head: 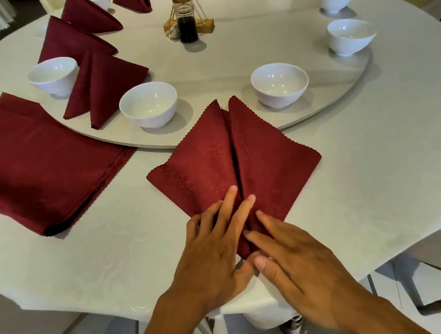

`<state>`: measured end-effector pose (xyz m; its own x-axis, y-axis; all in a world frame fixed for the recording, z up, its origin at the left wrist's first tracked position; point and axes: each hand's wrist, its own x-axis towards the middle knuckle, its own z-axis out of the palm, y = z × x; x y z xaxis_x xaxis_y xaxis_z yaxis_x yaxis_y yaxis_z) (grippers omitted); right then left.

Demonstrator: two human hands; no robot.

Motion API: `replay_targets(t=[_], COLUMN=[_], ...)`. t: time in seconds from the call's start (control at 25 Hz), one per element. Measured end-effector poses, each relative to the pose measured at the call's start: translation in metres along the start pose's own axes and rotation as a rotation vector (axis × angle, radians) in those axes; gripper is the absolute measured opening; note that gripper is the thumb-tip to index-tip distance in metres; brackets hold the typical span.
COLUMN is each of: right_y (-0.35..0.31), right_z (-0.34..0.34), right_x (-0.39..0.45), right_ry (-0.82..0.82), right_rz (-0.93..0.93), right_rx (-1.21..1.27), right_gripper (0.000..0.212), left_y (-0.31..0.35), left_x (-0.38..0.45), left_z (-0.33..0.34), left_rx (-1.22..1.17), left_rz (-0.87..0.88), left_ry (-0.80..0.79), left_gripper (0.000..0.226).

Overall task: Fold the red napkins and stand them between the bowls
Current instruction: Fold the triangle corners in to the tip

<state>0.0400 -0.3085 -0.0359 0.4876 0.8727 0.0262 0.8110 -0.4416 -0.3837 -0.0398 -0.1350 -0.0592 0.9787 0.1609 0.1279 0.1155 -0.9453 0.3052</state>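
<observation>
A red napkin lies flat in front of me, folded into a diamond with a seam down its middle. My left hand presses its near left flap with straight fingers. On the near right flap rests my right hand, fingers flat, thumbs meeting at the lower tip. White bowls stand just beyond on the turntable. A folded red napkin stands between two bowls at the left; several more stand farther round.
A stack of flat red napkins lies at the left on the white tablecloth. A sauce bottle in a wooden holder stands at the turntable's middle. Chairs surround the table.
</observation>
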Motion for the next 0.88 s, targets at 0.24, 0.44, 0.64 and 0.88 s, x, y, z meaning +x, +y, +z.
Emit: replay_targets(t=[0.24,0.44,0.64,0.88], right_y=[0.011,0.007,0.035,0.095], right_z=[0.021,0.023,-0.008,-0.026], right_x=[-0.003,-0.002,0.018,0.05], right_ry=[0.003,0.028,0.085,0.06], right_rz=[-0.024,-0.045,-0.081,-0.177], right_rx=[-0.154,-0.162,-0.022,-0.118], right_gripper=[0.054,0.059,0.06,0.051], left_y=[-0.032,-0.119,-0.073,-0.064], left_x=[0.001,0.005,0.013,0.039], left_z=[-0.038,-0.067,-0.046,-0.042], left_rx=[-0.238,-0.087,0.054,0.174], left_rz=[-0.057,-0.167,0.264,0.359], left_ry=[-0.168,-0.002,-0.025,-0.004], left_gripper=[0.093,0.082,0.056,0.053])
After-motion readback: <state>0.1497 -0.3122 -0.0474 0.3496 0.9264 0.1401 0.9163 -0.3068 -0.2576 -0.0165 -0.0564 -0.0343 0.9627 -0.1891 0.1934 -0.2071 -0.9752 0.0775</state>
